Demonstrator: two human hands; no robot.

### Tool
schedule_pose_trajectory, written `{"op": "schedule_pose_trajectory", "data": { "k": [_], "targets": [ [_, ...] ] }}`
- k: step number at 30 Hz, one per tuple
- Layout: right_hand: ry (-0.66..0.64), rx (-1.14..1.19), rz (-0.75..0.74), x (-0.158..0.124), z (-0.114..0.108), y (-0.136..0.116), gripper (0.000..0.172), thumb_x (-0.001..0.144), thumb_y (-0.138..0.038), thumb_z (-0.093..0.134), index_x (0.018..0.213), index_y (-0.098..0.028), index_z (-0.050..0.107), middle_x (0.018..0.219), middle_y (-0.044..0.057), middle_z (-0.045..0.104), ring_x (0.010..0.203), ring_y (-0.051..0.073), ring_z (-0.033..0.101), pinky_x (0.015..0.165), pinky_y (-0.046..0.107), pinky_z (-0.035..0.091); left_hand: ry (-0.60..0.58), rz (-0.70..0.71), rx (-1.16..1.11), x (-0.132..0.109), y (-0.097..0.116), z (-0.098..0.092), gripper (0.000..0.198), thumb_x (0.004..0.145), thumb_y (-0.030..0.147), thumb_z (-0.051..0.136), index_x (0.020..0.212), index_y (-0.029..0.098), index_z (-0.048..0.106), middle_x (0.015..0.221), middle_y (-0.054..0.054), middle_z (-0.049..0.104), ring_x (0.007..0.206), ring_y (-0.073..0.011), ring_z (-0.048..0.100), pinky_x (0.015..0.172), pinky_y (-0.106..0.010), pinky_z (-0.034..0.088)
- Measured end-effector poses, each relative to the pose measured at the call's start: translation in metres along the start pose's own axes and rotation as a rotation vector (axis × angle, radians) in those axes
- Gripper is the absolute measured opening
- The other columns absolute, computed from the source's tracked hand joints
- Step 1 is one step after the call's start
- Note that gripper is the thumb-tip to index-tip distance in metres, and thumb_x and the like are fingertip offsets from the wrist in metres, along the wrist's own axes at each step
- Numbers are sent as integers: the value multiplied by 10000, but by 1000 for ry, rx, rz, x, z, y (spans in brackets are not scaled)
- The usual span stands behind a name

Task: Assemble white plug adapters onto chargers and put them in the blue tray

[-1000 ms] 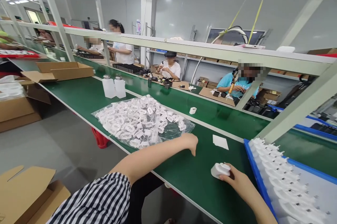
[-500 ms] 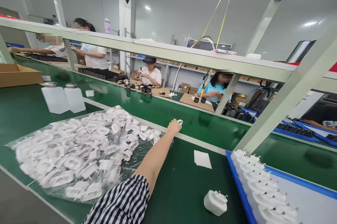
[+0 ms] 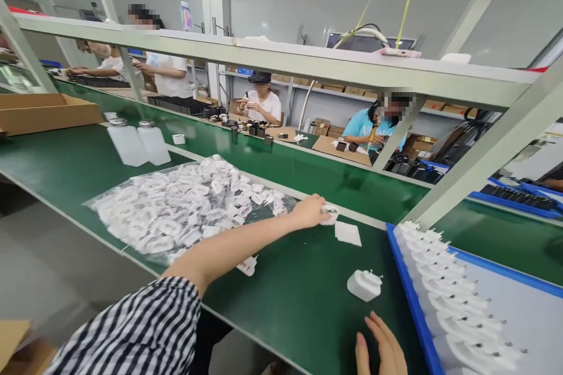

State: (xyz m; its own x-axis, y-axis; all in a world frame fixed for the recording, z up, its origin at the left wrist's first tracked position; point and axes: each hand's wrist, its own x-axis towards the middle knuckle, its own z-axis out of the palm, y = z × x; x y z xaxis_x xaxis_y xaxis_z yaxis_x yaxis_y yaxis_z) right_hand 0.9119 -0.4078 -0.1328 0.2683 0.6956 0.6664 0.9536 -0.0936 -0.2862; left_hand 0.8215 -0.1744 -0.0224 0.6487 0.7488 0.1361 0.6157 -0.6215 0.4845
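Note:
My left hand (image 3: 310, 210) reaches across the green table and grips a white plastic part (image 3: 329, 215) near the pale strip, just left of a small white sheet (image 3: 348, 233). My right hand (image 3: 380, 347) is at the bottom edge with fingers apart, holding nothing, below a white plug adapter (image 3: 365, 285) with its pins up. A heap of white plastic pieces (image 3: 176, 205) lies on clear film left of my left forearm. Another white piece (image 3: 247, 266) with pins shows under that forearm.
A blue-edged tray (image 3: 407, 296) at the right holds rows of white adapters (image 3: 453, 293). Two white bottles (image 3: 127, 143) and a cardboard box (image 3: 48, 114) stand at the left. Shelf beams (image 3: 272, 61) cross ahead; several people work beyond.
The view has turned and shifted. My left hand has moved right with the white part, closer to the white sheet. My right hand has come into view, and the pinned piece under my forearm now shows.

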Motion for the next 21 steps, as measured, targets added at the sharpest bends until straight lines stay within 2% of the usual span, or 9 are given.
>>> {"op": "schedule_pose_trajectory", "data": {
  "k": [3,5,8,11,13,14,18,21],
  "targets": [
    [-54,18,59,5,-10,-12,353,742,-388,310,871,-112,488,919,148,530,877,243,477,714,379,382,-71,131,40,-72,3,-3,297,682,379,437,878,161,479,917,-41,485,864,-175,443,723,-261,366],
    [-62,43,136,7,-14,-18,366,737,-402,297,859,-117,490,926,146,525,884,241,470,724,381,376,-95,161,72,-112,2,-1,300,694,381,420,874,149,479,913,-49,489,844,-183,439,711,-277,371],
    [-101,101,208,9,-17,-24,360,721,-414,298,831,-132,494,932,137,525,893,239,464,729,379,374,-139,128,81,-152,-5,5,306,714,374,400,895,141,480,943,-55,493,852,-186,429,726,-282,367],
    [-126,150,296,9,-21,-26,354,697,-416,323,849,-142,490,955,131,518,911,248,452,719,389,376,-145,90,83,-168,-16,2,490,659,428,465,1047,135,403,1058,-67,447,929,-202,396,772,-288,353],
    [-95,175,368,8,-24,-28,351,688,-402,340,887,-147,478,971,127,509,920,251,446,711,393,378,-100,10,158,-171,-24,-5,631,611,433,520,1125,119,331,1121,-92,399,986,-235,357,793,-316,342],
    [-65,189,394,7,-25,-29,347,687,-391,348,902,-149,473,976,125,505,924,249,442,715,394,376,-89,-53,213,-171,-28,-9,639,602,414,536,1129,114,333,1120,-104,398,993,-252,350,786,-333,345],
    [61,298,383,6,-27,-42,294,696,-341,365,888,-151,479,938,113,509,872,216,465,734,383,369,-142,-238,332,-171,-43,-18,347,636,270,512,961,146,506,940,-92,516,909,-259,426,723,-343,374],
    [-46,521,359,11,-24,-56,248,700,-317,393,876,-167,483,892,90,521,764,170,500,690,340,400,-26,-269,140,-173,-46,-18,267,639,223,482,896,169,531,866,-61,548,850,-213,473,722,-303,377]
  ]
}}
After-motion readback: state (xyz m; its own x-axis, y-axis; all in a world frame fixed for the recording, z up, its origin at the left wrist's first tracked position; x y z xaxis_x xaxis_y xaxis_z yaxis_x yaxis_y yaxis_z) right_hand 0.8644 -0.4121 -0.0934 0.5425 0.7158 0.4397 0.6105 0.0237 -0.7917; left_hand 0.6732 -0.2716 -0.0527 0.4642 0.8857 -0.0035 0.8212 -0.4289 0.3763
